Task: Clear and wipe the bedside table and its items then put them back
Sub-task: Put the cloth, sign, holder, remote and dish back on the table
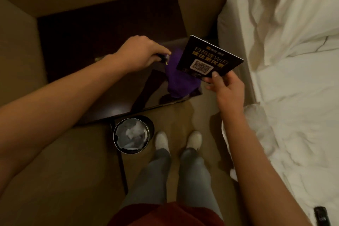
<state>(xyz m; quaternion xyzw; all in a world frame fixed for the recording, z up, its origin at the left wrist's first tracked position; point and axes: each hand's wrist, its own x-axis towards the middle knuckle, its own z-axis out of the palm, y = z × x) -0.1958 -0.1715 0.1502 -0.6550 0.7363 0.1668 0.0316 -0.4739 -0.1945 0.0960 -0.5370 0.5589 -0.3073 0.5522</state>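
The dark wooden bedside table [88, 42] stands between a beige wall and the bed. My right hand [226, 86] pinches a black card [211, 55] with a QR code and yellow lettering, held tilted above the table's right corner. Under the card a purple cloth [176, 80] hangs down over the table top. My left hand [141, 53] is curled round a small dark, shiny object [164, 58] next to the cloth's upper end; what the object is stays unclear.
A round black waste bin [131, 135] with crumpled paper stands on the floor at the table's front edge. The bed with rumpled white sheets [293, 60] fills the right side. A black remote [322, 216] lies on the bed at the bottom right.
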